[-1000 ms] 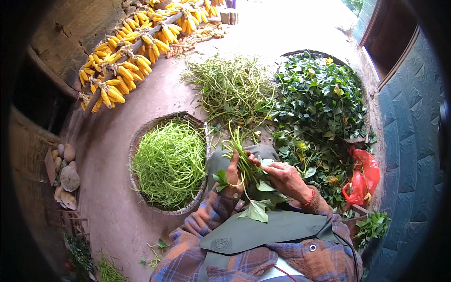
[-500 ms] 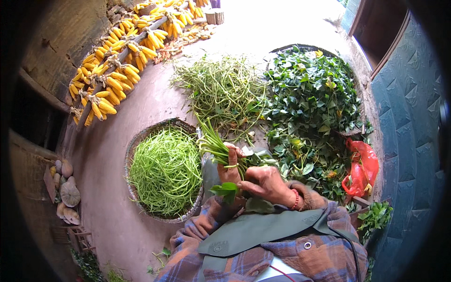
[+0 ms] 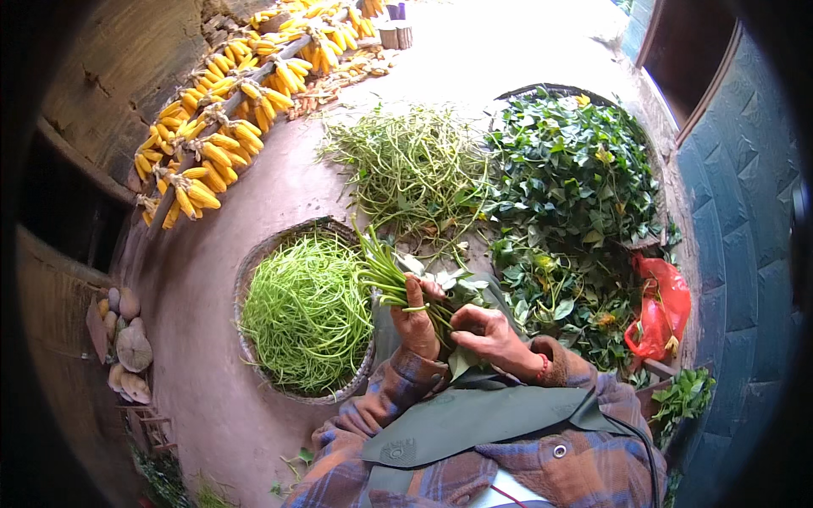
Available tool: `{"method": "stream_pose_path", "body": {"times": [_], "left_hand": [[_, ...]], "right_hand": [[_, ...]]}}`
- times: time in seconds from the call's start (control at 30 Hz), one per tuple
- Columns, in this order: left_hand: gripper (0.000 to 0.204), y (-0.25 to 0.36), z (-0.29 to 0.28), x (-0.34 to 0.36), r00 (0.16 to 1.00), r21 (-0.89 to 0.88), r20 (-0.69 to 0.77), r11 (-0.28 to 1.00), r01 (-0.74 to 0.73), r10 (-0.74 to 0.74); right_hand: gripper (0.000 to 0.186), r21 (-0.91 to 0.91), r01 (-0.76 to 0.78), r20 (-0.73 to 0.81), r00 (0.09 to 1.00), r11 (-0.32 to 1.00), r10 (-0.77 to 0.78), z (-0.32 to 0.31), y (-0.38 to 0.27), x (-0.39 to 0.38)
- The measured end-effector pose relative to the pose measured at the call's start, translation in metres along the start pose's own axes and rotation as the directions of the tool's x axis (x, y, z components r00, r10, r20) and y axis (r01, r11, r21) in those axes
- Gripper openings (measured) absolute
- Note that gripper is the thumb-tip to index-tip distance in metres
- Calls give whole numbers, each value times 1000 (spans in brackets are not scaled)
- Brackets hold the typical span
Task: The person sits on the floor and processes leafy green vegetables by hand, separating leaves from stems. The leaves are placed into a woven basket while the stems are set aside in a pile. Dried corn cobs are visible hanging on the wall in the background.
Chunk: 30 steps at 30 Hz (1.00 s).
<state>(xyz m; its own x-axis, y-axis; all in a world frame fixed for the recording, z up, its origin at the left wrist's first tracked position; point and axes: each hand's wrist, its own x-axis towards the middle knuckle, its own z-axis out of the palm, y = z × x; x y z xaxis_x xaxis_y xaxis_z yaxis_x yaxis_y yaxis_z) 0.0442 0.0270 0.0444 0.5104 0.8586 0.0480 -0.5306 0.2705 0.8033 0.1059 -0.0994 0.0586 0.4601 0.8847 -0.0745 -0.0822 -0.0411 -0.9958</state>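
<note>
My left hand (image 3: 416, 328) is closed around a bunch of green leafy stems (image 3: 381, 273), its thumb pointing up. The cut ends fan out to the upper left, while pale-backed leaves (image 3: 464, 286) spread on the far right side of the hand. My right hand (image 3: 495, 340), with a red bead bracelet (image 3: 543, 366) at the wrist, is closed in a pinch beside the bunch's lower end. A leafy stem (image 3: 461, 359) hangs just under its fingertips; the exact grip point is partly hidden. Left of my hands, a round woven basket (image 3: 243, 339) holds a heap of thin green stems (image 3: 305, 309).
Ahead lies a pile of stripped stems (image 3: 415, 169). At the right are heaped leafy vines (image 3: 567, 161) and a red plastic bag (image 3: 665, 305). Yellow corn cobs (image 3: 203, 182) hang on a pole at far left; pumpkins (image 3: 133, 349) sit by the left wall.
The green leaf that hung at my right fingertips, below the left hand, is gone from there. My right hand has drawn slightly right, away from the left wrist. The whole view has shifted slightly.
</note>
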Motion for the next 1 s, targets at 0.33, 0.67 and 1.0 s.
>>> {"method": "stream_pose_path", "body": {"times": [0.33, 0.67, 1.0], "left_hand": [[30, 1, -10, -2, 986, -63, -42, 986, 157, -160], [30, 8, -19, 0, 866, -275, 251, 826, 492, -432], [14, 2, -44, 1, 787, -246, 223, 748, 617, -576]], "right_hand": [[10, -555, 180, -134, 944, 812, -300, -9, -3, -7], [14, -214, 245, -312, 900, 945, -304, -66, -37, 15], [11, -504, 260, 25, 958, 824, -286, -33, 5, 21]]}}
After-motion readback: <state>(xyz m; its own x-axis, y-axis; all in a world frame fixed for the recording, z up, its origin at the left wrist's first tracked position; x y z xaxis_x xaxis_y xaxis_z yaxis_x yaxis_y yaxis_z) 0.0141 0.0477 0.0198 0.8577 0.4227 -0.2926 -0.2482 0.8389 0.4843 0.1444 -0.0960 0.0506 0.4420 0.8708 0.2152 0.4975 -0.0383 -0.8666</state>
